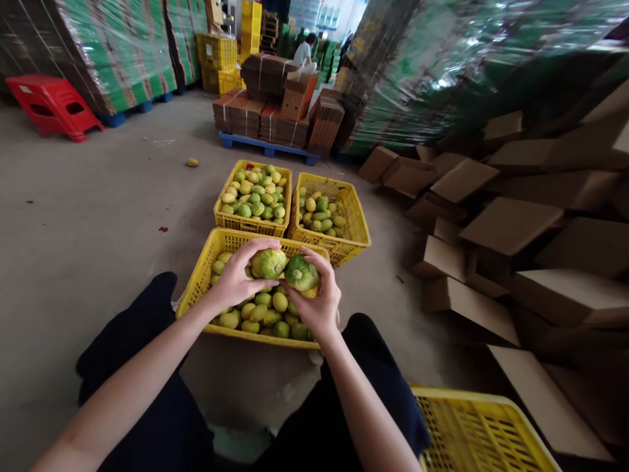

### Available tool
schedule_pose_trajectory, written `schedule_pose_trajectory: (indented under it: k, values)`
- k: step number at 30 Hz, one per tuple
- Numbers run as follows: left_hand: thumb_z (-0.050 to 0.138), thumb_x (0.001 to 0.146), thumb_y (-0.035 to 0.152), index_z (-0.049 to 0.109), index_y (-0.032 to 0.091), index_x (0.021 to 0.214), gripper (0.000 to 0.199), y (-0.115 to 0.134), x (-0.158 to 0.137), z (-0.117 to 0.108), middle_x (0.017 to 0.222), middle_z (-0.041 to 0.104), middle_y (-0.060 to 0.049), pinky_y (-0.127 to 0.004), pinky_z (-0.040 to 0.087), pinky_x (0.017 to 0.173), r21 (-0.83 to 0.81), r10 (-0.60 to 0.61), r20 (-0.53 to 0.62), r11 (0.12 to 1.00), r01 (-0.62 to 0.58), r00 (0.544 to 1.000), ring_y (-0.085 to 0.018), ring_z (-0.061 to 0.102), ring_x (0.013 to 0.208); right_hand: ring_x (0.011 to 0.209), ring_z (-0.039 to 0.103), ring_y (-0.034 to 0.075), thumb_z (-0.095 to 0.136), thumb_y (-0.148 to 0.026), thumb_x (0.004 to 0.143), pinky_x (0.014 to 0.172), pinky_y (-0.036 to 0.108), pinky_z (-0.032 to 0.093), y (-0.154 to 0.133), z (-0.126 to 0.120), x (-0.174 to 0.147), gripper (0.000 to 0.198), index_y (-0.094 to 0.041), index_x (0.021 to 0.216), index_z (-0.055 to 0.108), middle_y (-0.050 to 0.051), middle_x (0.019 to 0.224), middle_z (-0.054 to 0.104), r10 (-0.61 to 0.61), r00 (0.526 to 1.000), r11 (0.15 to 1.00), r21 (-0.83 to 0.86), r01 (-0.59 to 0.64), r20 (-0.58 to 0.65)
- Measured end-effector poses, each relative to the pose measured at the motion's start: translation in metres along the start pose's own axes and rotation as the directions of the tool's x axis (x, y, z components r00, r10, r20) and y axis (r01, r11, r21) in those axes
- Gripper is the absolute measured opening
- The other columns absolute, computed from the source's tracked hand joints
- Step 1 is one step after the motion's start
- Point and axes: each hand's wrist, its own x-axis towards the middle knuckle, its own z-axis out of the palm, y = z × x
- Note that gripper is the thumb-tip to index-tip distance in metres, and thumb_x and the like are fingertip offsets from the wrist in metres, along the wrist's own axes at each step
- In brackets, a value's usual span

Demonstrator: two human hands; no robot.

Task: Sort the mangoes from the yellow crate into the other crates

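Note:
My left hand (240, 276) is closed around a yellow-green, lemon-like fruit (268, 263). A darker green fruit (301, 273) of the same sort is gripped between the fingers and thumb of my right hand (322, 295). The two fruits are side by side, their stem ends towards me. Both hands are above a yellow plastic crate (195, 288) between my knees, which holds many green and yellow fruits (260, 313). Part of that load is hidden by my hands.
Behind stand two more yellow crates of fruit, one at left (251, 225) and one at right (361, 219). Another yellow crate (484, 432) is by my right leg. Cardboard boxes (511, 226) pile up on the right. A red stool (52, 105) stands left; a person (305, 52) sits far back.

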Motion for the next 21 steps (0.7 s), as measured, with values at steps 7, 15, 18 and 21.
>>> schedule_pose_trajectory:
  k: [7, 15, 18, 21]
  values:
    - [0.073, 0.074, 0.044, 0.074, 0.018, 0.094, 0.032, -0.021, 0.003, 0.006, 0.084, 0.07, -0.004, -0.026, 0.052, 0.057, -0.452, -0.289, 0.039, 0.849, 0.275, 0.956, -0.016, 0.063, 0.063, 0.084, 0.07, 0.028, 0.078, -0.054, 0.07, 0.077, 0.041, 0.059, 0.002, 0.009, 0.003, 0.037, -0.021, 0.087, 0.074, 0.006, 0.083, 0.075, 0.486, 0.844, 0.732, 0.421, -0.535, 0.228]
    - [0.056, 0.088, 0.022, 0.067, 0.017, 0.083, 0.014, -0.033, 0.019, 0.014, 0.076, 0.072, -0.002, -0.026, 0.059, 0.074, -0.915, -0.61, 0.08, 0.269, 0.3, 0.789, -0.014, 0.071, 0.077, 0.073, 0.071, 0.023, 0.077, -0.052, 0.068, 0.071, 0.04, 0.062, 0.029, 0.025, 0.012, 0.035, -0.021, 0.08, 0.069, 0.002, 0.074, 0.073, 0.666, 0.669, 0.261, 0.738, -0.623, 0.33]
    - [0.05, 0.092, 0.024, 0.071, 0.019, 0.105, 0.025, -0.035, 0.023, 0.018, 0.087, 0.076, -0.003, -0.027, 0.059, 0.076, -0.918, -0.598, 0.054, 0.285, 0.275, 0.8, -0.015, 0.072, 0.081, 0.076, 0.072, 0.024, 0.073, -0.056, 0.071, 0.072, 0.041, 0.062, 0.034, 0.026, 0.016, 0.037, -0.022, 0.081, 0.067, 0.003, 0.078, 0.074, 0.646, 0.678, 0.255, 0.737, -0.625, 0.351]
    - [0.048, 0.096, 0.037, 0.068, 0.017, 0.121, 0.038, -0.04, 0.025, 0.02, 0.082, 0.076, -0.004, -0.027, 0.057, 0.072, -0.891, -0.573, 0.053, 0.343, 0.298, 0.818, -0.016, 0.071, 0.072, 0.075, 0.071, 0.023, 0.07, -0.052, 0.072, 0.074, 0.042, 0.062, 0.033, 0.028, 0.019, 0.031, -0.022, 0.08, 0.066, 0.003, 0.078, 0.073, 0.632, 0.684, 0.259, 0.732, -0.63, 0.364]
